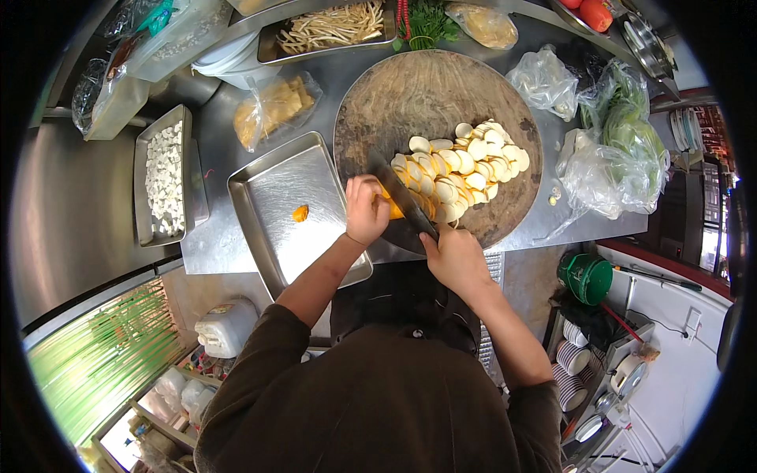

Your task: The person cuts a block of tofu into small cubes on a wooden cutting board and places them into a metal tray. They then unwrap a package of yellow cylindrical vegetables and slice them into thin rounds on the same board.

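Observation:
A round wooden chopping board [426, 87] lies on the steel counter in front of me. My right hand [457, 262] grips the handle of a dark-bladed cleaver [400, 191], which slants up and left across the board's lower left part. Against the blade's left side, my left hand [367, 210] has its fingers curled over an orange-skinned piece of food [394, 210], mostly hidden by hand and blade. To the right of the blade spreads a pile of pale round slices [465, 167] with orange edges. The exact kind of food cannot be made out.
Left of the board, a shallow steel tray [276, 177] bears a small orange piece [300, 214]. Farther left is a tray of white cubes [164, 177]. Bagged yellow food [276, 106], a tray of pale strips [331, 30] and bagged greens [627, 130] stand around the board.

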{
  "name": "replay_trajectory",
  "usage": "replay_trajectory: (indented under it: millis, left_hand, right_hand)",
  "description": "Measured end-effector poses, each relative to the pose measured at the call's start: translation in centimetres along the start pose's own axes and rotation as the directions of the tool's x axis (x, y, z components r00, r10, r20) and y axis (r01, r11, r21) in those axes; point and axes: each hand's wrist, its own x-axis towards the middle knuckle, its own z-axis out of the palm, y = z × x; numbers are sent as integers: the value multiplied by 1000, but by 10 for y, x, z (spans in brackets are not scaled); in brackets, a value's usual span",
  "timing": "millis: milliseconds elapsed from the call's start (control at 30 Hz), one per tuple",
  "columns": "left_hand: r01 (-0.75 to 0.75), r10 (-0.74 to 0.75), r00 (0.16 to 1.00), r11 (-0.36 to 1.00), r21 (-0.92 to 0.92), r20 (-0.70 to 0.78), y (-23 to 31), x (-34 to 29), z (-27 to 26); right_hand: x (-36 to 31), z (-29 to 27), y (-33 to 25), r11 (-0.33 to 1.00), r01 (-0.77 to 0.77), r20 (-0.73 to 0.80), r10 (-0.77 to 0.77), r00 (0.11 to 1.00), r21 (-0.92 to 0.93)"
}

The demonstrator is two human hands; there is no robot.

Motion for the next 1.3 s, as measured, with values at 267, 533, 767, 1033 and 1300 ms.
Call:
replay_trajectory:
  millis: [267,533,767,1033,1300]
  left_hand:
    - [11,-11,997,1000,-1,70,1,4,-2]
    - [5,-11,998,995,98,68,11,-4,-12]
    - [122,-122,993,992,-31,-3,9,-7,-10]
    - [113,-110,993,992,-55,47,13,-4,-8]
    - [124,-123,992,992,-14,23,15,4,-7]
  right_hand:
    - [24,23,5,999,13,79,-9,997,-48]
    - [30,53,25,997,30,-76,-25,997,65]
    - [21,30,27,999,18,-64,-21,998,-44]
    - [8,-5,10,991,88,-2,-89,996,-100]
    - [6,-20,4,992,68,62,-62,996,-104]
